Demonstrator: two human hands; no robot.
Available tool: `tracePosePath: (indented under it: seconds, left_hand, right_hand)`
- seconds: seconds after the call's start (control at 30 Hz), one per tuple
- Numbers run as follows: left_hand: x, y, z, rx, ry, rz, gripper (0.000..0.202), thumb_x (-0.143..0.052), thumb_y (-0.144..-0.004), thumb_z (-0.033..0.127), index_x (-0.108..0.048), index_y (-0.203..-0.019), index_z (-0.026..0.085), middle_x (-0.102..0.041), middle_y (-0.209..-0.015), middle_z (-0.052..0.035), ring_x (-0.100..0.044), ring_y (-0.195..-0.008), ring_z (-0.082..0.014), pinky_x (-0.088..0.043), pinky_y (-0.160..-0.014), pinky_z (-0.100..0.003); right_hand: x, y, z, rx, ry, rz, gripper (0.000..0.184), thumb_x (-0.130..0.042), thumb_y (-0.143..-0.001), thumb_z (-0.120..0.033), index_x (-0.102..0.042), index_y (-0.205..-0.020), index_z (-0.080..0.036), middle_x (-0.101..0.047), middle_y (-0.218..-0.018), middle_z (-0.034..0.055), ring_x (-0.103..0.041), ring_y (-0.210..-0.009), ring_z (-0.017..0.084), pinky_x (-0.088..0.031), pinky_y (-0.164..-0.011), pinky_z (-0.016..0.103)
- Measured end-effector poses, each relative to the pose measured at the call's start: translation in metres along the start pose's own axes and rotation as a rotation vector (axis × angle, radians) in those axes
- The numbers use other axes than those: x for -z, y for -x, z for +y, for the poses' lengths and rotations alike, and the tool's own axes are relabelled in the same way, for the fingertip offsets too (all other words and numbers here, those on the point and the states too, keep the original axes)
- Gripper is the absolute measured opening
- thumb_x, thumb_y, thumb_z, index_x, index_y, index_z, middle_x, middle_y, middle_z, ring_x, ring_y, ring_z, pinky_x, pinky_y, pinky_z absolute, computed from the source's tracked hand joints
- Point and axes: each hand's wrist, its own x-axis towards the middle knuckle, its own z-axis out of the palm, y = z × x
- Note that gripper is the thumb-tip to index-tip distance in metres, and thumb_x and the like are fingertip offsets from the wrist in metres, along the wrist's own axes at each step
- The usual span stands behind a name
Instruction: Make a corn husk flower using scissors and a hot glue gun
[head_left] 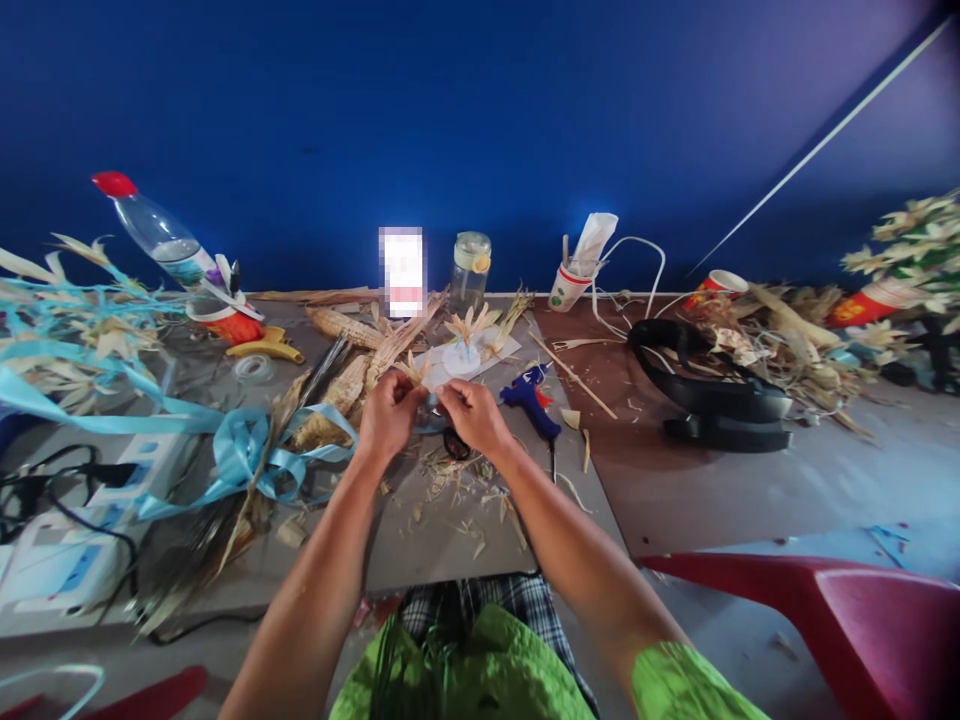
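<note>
Left hand, right hand curled together, pinching husk piece.

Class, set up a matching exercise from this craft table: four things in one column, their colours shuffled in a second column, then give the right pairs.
Things:
1. glue gun
2. ribbon bow
3. bottle cap
4. headphones

Colours:
A. black
B. red
C. dark blue
D. light blue

Pairs: 1-C, 2-D, 3-B, 4-A

The left hand and right hand meet just left of the glue gun, pinching a small piece I cannot identify.
</note>
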Motion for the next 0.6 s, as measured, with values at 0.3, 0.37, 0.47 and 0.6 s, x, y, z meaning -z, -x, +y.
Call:
tracePosePath:
  seconds: [0.3, 0.37, 0.47, 0.6]
  left_hand:
    - [-0.002, 0.000, 0.004, 0.028, 0.013, -0.006, 0.018, -0.059, -0.071, 0.031, -0.045, -0.068, 0.019, -0.044, -0.052, 0.0064, -0.038, -0.045, -0.0084, -0.028, -0.047, -0.022]
    - [-0.002, 0.000, 0.004, 0.026, -0.008, 0.002, 0.018, -0.058, -0.072, 0.031, -0.045, -0.068, 0.019, -0.044, -0.052, 0.0064, -0.038, -0.046, -0.0085, -0.027, -0.047, -0.022]
    - [-0.001, 0.001, 0.004, -0.002, -0.065, 0.010, 0.018, -0.058, -0.072, 0.031, -0.046, -0.068, 0.019, -0.044, -0.053, 0.0058, -0.039, -0.048, -0.0090, -0.028, -0.049, -0.022]
    - [-0.001, 0.001, 0.003, -0.034, -0.076, 0.012, 0.016, -0.059, -0.071, 0.029, -0.047, -0.068, 0.018, -0.045, -0.054, 0.0052, -0.041, -0.050, -0.0093, -0.029, -0.050, -0.022]
  right_hand:
    - [0.015, -0.004, 0.004, 0.095, 0.318, 0.417, 0.023, -0.051, -0.085, -0.036, -0.060, -0.076, -0.017, -0.063, -0.083, 0.0096, -0.058, -0.080, 0.019, -0.044, -0.075, 0.030]
    - [0.016, -0.003, 0.001, 0.188, 0.269, 0.363, 0.018, -0.053, -0.083, -0.034, -0.061, -0.083, -0.018, -0.064, -0.088, 0.0091, -0.059, -0.087, 0.020, -0.044, -0.082, 0.031]
    - [0.011, -0.001, -0.003, 0.237, 0.183, 0.190, 0.017, -0.061, -0.077, -0.030, -0.063, -0.090, -0.018, -0.065, -0.095, 0.0087, -0.059, -0.093, 0.020, -0.044, -0.086, 0.031]
    - [0.001, -0.002, -0.001, 0.116, 0.083, 0.048, 0.019, -0.060, -0.074, -0.023, -0.065, -0.092, -0.018, -0.067, -0.093, 0.0050, -0.061, -0.089, 0.018, -0.045, -0.082, 0.029]
